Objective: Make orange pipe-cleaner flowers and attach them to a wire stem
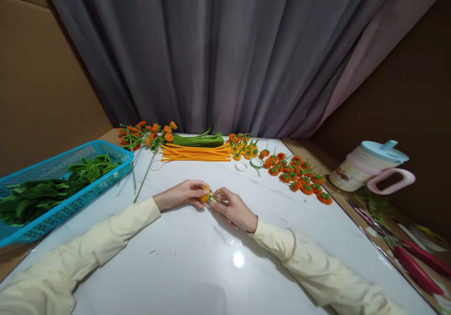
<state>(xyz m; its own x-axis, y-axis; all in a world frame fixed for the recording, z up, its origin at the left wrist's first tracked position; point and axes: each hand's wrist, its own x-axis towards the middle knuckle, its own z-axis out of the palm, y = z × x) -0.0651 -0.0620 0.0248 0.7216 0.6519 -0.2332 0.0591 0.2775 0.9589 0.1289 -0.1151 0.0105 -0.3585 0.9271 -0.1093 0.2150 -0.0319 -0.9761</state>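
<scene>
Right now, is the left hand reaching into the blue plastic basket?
No: the left hand pinches a fuzzy yellow flower head over the white tabletop, well apart from the blue plastic basket.

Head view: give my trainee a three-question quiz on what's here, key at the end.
1. True or false: the left hand has its fingers on a yellow-orange piece.
2. What holds the green leaf-like pieces? A, the lidded cup; B, the blue basket; C, the white ring.
3. Fill in: the yellow-orange strips lie on the person's side of the ____ strips.

Key: 1, true. 2, B. 3, green strips.
</scene>
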